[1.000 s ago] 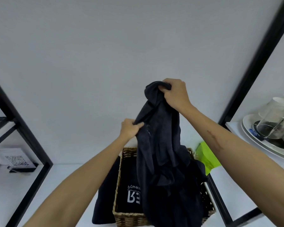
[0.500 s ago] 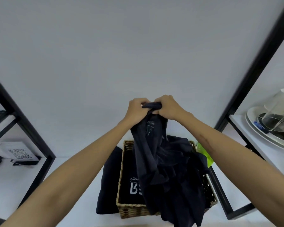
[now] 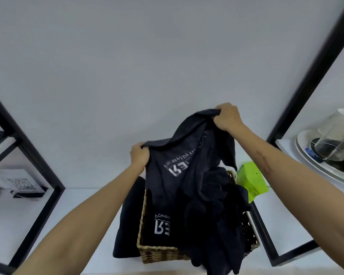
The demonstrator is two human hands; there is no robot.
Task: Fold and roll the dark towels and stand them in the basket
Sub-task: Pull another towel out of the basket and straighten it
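Observation:
A dark towel (image 3: 189, 161) with white lettering hangs in the air above the wicker basket (image 3: 159, 254). My left hand (image 3: 139, 154) grips its top edge at the left corner. My right hand (image 3: 227, 117) grips the same edge higher up on the right, so the edge slopes. The towel's lower part drapes down into the basket and over its front right rim. Inside the basket lies another dark towel (image 3: 161, 225) with a white logo. A further dark towel (image 3: 127, 225) hangs beside the basket's left wall.
The basket stands on a white shelf (image 3: 77, 225) framed by black metal bars (image 3: 48, 171). A lime-green object (image 3: 250, 179) sits behind the basket on the right. Plates and glassware (image 3: 330, 147) fill the right compartment. A QR-code card (image 3: 20, 182) stands at the left.
My hands, together at the towel's top half a second ago, have drawn apart along its edge. The right hand rose to the right and the towel spread open, showing its lettering.

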